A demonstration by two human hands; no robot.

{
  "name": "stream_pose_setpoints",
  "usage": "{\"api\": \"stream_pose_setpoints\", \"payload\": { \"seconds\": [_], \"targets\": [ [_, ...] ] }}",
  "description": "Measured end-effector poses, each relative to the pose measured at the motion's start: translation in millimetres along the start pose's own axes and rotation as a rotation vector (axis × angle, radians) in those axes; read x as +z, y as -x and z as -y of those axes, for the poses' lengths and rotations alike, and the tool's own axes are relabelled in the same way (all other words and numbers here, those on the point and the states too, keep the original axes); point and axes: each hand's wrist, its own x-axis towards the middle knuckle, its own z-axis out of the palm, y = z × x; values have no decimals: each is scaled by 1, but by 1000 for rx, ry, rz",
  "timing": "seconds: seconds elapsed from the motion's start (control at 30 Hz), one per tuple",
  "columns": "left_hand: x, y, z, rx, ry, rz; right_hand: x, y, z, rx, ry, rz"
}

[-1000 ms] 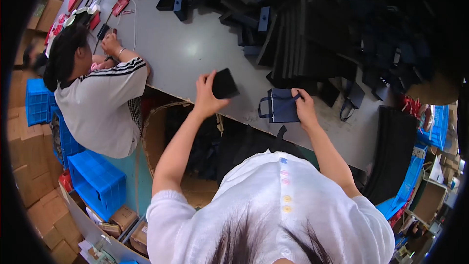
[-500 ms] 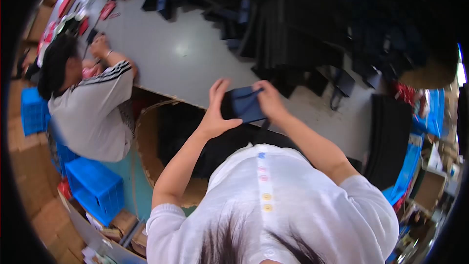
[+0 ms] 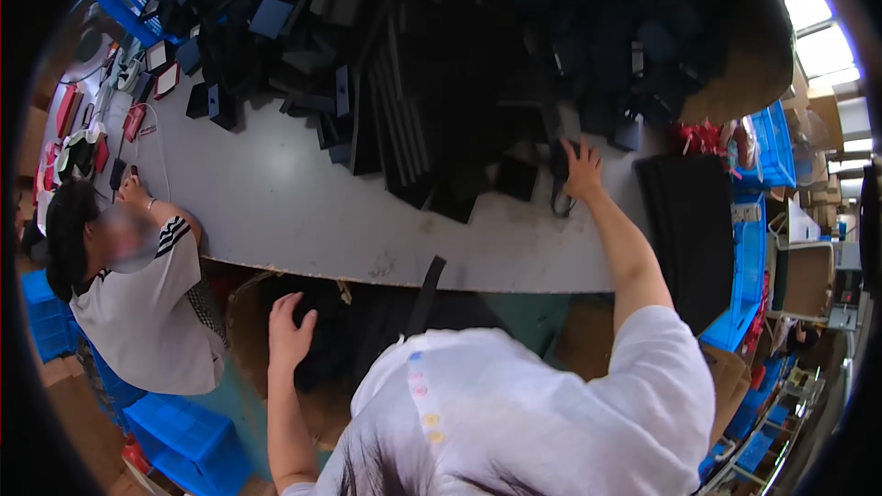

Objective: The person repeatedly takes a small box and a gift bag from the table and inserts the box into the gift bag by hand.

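Observation:
My right hand (image 3: 582,168) reaches over the table with its fingers spread. It is at a small dark piece with a loop of strap (image 3: 559,191); whether the fingertips touch it, I cannot tell. A flat black square piece (image 3: 516,178) lies just left of there. Off the table's near edge, my left hand (image 3: 291,335) hangs with fingers apart and nothing in them, above dark material below. Between my hands, a black strip (image 3: 426,296) sticks up past the table edge in front of my body.
Stacked black panels (image 3: 395,119) and a heap of dark blue and black boxes (image 3: 271,16) cover the back of the grey table (image 3: 285,193). A co-worker (image 3: 152,303) sits at the left near blue crates (image 3: 188,441). A black stack (image 3: 684,230) stands at the right.
The dark blue flat piece that both hands held is out of them. My right hand has moved out to the right across the table; my left has dropped back leftward. The view has shifted right.

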Motion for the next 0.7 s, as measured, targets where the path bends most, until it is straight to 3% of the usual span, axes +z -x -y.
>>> {"api": "stream_pose_setpoints", "payload": {
  "seconds": [0.1, 0.17, 0.23, 0.3, 0.33, 0.37, 0.4, 0.43, 0.53, 0.6, 0.63, 0.7],
  "targets": [
    [25, -24, -48, 189, -3, 96, 12, -31, -6, 1, 0, 385],
    [33, -32, -84, 246, -41, 112, 30, -20, -4, 194, -222, 361],
    [42, -40, -115, 358, -19, 136, 53, 2, -8, 68, -582, 471],
    [69, -48, -132, 455, 84, 230, -26, 54, 42, 368, -1448, 968],
    [78, -50, -149, 481, 137, 293, -15, 67, 61, 278, -1616, 1053],
    [89, -53, -163, 575, 195, 245, -66, 87, 94, 254, -1635, 1043],
    [98, -56, -174, 653, 231, 163, -95, 100, 123, 100, -1710, 1021],
    [103, -58, -181, 729, 264, 83, -116, 106, 145, 36, -1596, 1065],
    [87, -72, -178, 722, 310, -28, -130, 116, 196, -263, -1769, 520],
    [79, -73, -169, 676, 269, -106, -166, 109, 214, -311, -1209, 201],
    [77, -73, -163, 667, 251, -140, -163, 106, 226, -511, -1216, -140],
    [71, -77, -155, 640, 252, -212, -173, 103, 246, -575, -1257, -212]
  ]
}}
